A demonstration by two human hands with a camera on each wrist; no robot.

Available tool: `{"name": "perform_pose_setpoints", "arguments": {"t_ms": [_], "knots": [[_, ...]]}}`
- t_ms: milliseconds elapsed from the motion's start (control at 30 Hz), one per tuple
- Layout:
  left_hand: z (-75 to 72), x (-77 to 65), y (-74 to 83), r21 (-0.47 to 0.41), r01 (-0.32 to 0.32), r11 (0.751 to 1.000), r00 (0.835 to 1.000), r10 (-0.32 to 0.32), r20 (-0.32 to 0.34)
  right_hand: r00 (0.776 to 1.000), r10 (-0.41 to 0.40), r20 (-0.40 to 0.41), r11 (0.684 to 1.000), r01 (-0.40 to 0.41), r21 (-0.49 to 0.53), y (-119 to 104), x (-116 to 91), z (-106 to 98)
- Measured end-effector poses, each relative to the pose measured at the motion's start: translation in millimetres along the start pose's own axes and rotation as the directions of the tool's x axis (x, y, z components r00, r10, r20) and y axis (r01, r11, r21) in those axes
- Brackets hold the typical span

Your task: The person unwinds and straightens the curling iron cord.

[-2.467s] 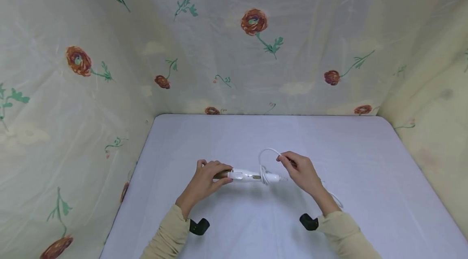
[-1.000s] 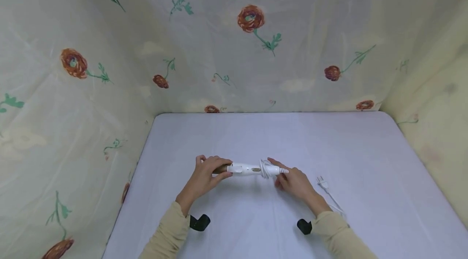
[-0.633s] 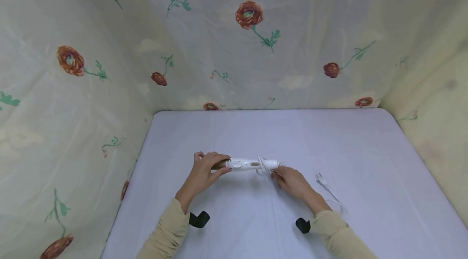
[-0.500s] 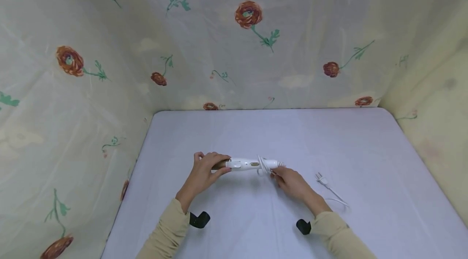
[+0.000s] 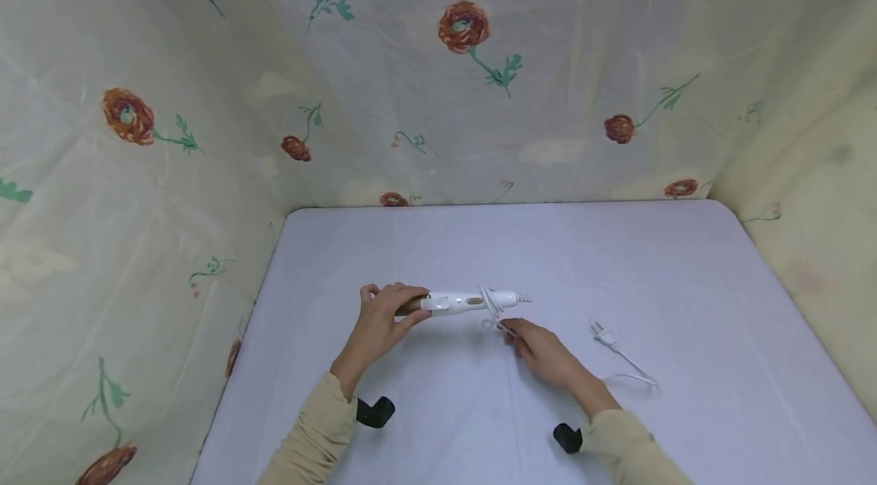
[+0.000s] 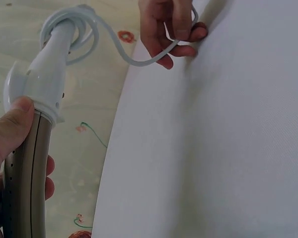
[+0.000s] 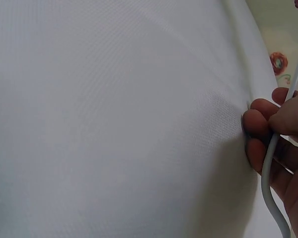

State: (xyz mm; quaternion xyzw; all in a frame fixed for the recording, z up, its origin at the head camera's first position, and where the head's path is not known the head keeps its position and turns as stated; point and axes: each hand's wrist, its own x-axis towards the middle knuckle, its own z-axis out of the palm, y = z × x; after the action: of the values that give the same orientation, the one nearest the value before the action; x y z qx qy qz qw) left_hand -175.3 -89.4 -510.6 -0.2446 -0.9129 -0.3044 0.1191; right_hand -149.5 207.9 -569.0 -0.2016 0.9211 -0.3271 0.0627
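My left hand (image 5: 381, 323) grips the bronze barrel (image 6: 27, 168) of a curling iron (image 5: 452, 304), thumb at the joint with its white handle (image 6: 45, 79). The iron is held level above the table, handle to the right. Several turns of its white cord (image 6: 92, 27) lie loosely around the handle. From them a slack length dips to my right hand (image 5: 544, 352), which pinches the cord (image 7: 269, 181) between thumb and fingers, in front of and below the handle's end. Part of the barrel is hidden behind my left fingers.
The cord's two-pin plug (image 5: 604, 336) lies on the white-covered table (image 5: 685, 279) to the right of my right hand, its tail bent back toward the right sleeve. Flowered cloth (image 5: 548, 89) hangs behind and at both sides. A black piece (image 5: 375, 413) sits by each wrist.
My right hand has carried the cord from above the handle, around its end, to below and in front. The plug has come into view on the table. My left hand keeps its grip.
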Motion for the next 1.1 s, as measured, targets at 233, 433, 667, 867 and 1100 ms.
{"name": "perform_pose_setpoints", "arguments": {"t_ms": [233,433,667,867,1100], "knots": [[2.5,-1.7,0.5,0.005,0.009,1.000,1.000,-0.009,-0.028,0.999,-0.031,-0.017,0.999,0.030,-0.041,-3.6,-8.7,2.0],[4.8,-3.0,0.6,0.010,0.020,1.000,0.999,-0.020,-0.026,1.000,-0.030,0.000,0.999,0.030,-0.035,-9.0,-15.5,6.3],[5.2,-2.3,-0.6,0.011,0.026,1.000,0.999,-0.026,-0.020,0.997,-0.068,-0.033,0.996,0.065,-0.064,-15.6,-24.7,7.8],[5.1,-0.4,-1.7,0.009,0.028,1.000,1.000,-0.028,-0.012,0.989,-0.130,-0.068,0.988,0.123,-0.094,-20.5,-30.6,8.4],[4.5,1.6,-2.3,0.019,0.021,1.000,0.998,-0.020,-0.057,0.988,-0.146,-0.057,0.987,0.141,-0.079,-33.5,-35.1,1.1]]}}
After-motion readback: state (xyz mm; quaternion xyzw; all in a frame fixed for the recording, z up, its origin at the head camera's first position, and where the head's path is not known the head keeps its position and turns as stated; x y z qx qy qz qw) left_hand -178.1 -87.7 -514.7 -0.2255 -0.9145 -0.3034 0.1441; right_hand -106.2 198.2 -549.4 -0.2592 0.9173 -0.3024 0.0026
